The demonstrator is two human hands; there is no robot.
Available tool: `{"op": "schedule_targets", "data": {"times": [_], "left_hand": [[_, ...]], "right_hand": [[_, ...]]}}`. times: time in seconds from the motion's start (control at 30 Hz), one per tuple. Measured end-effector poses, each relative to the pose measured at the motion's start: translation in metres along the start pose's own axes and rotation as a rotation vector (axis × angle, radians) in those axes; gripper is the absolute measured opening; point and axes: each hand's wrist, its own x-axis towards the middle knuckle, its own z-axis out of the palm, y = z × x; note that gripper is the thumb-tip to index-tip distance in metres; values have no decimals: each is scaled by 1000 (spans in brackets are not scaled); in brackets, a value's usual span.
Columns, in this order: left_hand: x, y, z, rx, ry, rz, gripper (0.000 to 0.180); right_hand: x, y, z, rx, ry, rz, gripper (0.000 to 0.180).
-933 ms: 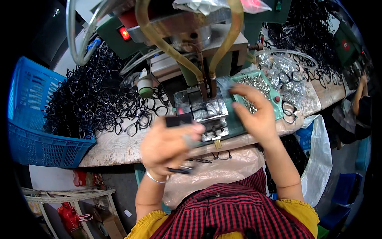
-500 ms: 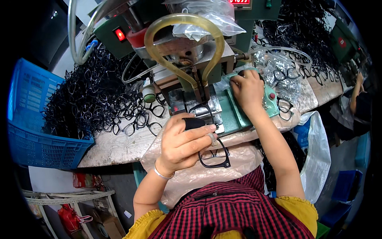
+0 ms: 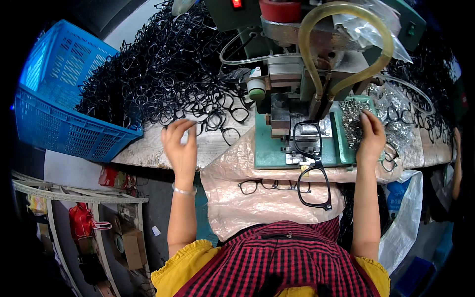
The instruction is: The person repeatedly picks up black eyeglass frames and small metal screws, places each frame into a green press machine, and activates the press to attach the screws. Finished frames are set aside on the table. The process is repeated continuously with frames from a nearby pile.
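A black glasses frame (image 3: 323, 174) rests in the metal fixture (image 3: 299, 157) of a green press, one rim on the fixture and the other hanging past the front edge. Neither hand touches it. My left hand (image 3: 179, 148) is raised left of the press, beside loose glasses frames (image 3: 215, 120) on the table; its fingers are curved, thumb apart, and nothing shows in them. At the press's right side, my right hand (image 3: 372, 141) reaches over a green tray (image 3: 337, 129) of small metal parts (image 3: 352, 119). Its fingertips are closed together; whatever they hold is hidden.
A large heap of black glasses frames (image 3: 168, 59) lies behind the left hand, by a blue crate (image 3: 69, 128). A yellowish hose (image 3: 307, 44) loops above the fixture. More frames (image 3: 269, 185) lie on the covering near my lap. Bagged metal parts (image 3: 396, 119) sit at right.
The view has turned left. My left hand has let go of the glasses frame and moved left toward the loose frames. My right hand remains at the press's right side, over the tray.
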Motion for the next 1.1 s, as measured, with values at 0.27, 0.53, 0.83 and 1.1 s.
{"op": "schedule_targets", "data": {"times": [0.27,0.53,0.83,1.1], "left_hand": [[7,3,94,381,-287,102,8],[7,-8,78,-371,15,-127,13],[-3,44,96,-1047,-126,-494,8],[6,76,59,-1210,-19,-402,15]], "right_hand": [[-22,-28,-11,-350,-63,-312,14],[-52,-43,-81,-423,-40,-221,13],[-26,-106,51,125,-391,-130,27],[-41,-101,57,275,-384,-46,45]]}}
